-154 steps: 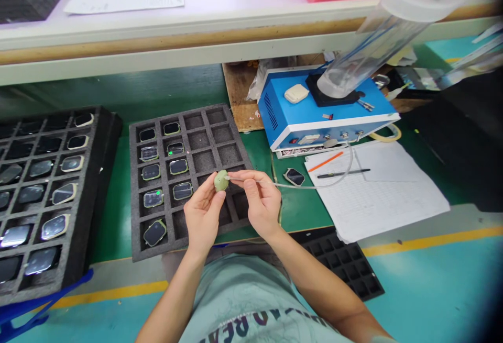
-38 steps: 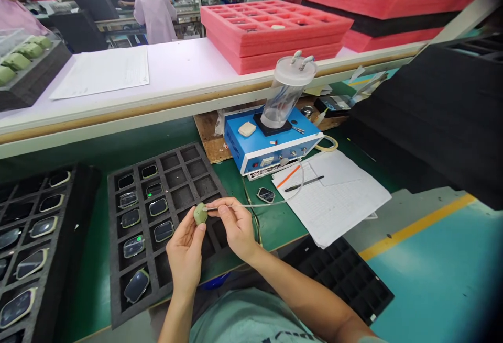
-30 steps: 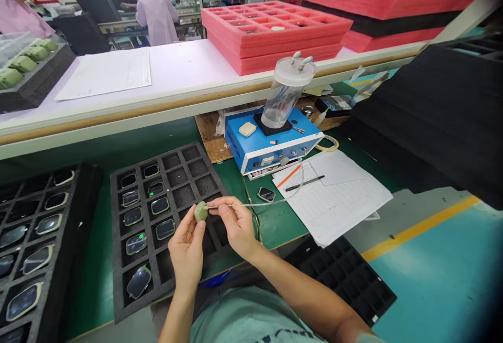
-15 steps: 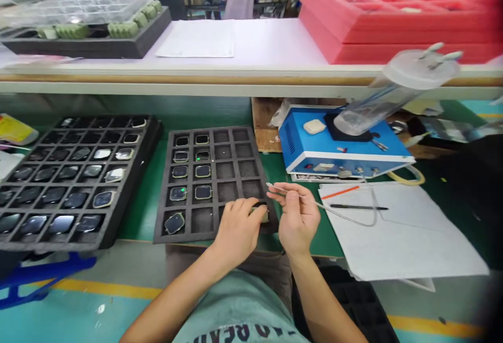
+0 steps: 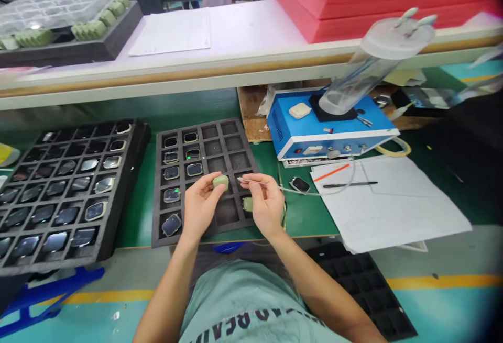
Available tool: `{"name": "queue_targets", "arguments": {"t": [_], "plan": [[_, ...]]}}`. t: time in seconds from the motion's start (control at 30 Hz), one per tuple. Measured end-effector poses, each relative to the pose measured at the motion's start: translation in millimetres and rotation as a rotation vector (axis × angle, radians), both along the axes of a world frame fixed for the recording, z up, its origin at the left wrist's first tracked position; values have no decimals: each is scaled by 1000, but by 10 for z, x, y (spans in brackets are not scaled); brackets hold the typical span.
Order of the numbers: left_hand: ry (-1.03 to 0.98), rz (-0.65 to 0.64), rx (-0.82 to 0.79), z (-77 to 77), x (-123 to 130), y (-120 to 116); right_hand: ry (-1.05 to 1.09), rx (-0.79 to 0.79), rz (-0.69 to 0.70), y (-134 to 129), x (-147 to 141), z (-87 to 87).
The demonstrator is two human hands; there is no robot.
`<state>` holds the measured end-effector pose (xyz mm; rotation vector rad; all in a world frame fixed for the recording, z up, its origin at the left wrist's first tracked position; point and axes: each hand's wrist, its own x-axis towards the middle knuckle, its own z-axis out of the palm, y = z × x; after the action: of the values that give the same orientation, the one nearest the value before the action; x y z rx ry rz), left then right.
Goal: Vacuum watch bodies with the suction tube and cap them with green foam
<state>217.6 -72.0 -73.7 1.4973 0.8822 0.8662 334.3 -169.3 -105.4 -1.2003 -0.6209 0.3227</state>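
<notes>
Between the fingertips of my left hand (image 5: 202,204) is a small green case (image 5: 220,181), held over the middle foam tray (image 5: 159,217). My right hand (image 5: 267,201) pinches a thin clear tube (image 5: 291,190) just right of the case, its tip pointing at it without touching. The tube runs right toward the blue machine (image 5: 293,141). Square watch faces (image 5: 171,224) fill the tray's left columns, two glowing green. Another green piece (image 5: 247,204) lies in the tray beside my right hand. A dark watch face (image 5: 300,184) rests on the green mat.
A larger tray of watch faces (image 5: 65,214) stands at the left. White paper (image 5: 393,212) with a black pen (image 5: 349,185) lies at the right. A shelf (image 5: 243,65) crosses above, bearing red foam trays (image 5: 298,10). People in pink stand beyond.
My left hand has lifted from the tray's lower right with the green case. My right hand has moved left with the tube. The view has shifted, and a watch face shows on the mat.
</notes>
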Motion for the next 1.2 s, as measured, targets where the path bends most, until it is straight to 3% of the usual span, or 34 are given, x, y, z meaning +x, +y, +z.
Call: {"name": "queue_targets", "arguments": {"t": [0.1, 0.2, 0.37, 0.5, 1.2], "plan": [[-172, -41, -246, -47, 210, -189, -82, 9, -34, -33, 9, 11], [-217, -8, -314, -107, 295, -260, -122, 11, -19, -41, 15, 12], [-246, 95, -177, -177, 284, -278, -49, 46, -66, -28, 13, 0], [-354, 140, -235, -190, 274, -285, -3, 103, -70, -22, -6, -18], [-240, 136, -163, -234, 286, -373, -33, 2, -55, -36, 32, -6]]}}
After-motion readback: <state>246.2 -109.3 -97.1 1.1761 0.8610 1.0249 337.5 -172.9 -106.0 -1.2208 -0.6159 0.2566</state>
